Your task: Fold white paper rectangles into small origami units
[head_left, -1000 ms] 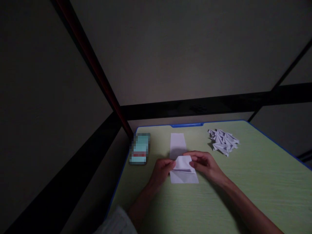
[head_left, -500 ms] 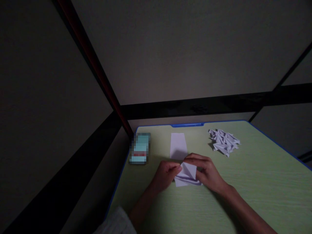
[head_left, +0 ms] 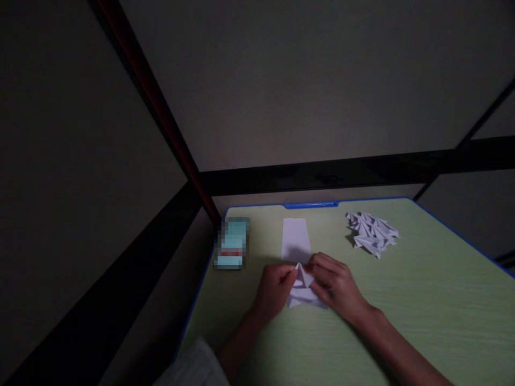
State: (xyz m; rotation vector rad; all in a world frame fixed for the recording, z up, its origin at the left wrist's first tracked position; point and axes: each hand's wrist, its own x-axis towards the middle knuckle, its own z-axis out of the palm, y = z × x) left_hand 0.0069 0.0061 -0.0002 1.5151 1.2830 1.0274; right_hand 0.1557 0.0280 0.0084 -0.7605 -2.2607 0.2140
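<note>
A white sheet of paper [head_left: 302, 287], partly folded to a point at its far end, lies on the green table [head_left: 422, 300] between my hands. My left hand [head_left: 274, 289] pinches its left side with curled fingers. My right hand [head_left: 336, 284] presses and folds the right flap, fingers closed over the paper. Just beyond them lies a flat white stack of paper [head_left: 295, 239].
A pile of several folded white paper planes [head_left: 372, 233] sits at the far right of the table. A blurred teal phone-like object [head_left: 232, 244] lies at the far left corner. The table has a blue rim [head_left: 309, 204]; dark rails and walls stand behind it.
The sheet's far corners have been folded inward, so it went from a wide flap to a narrow point. Both hands have closed in toward the middle.
</note>
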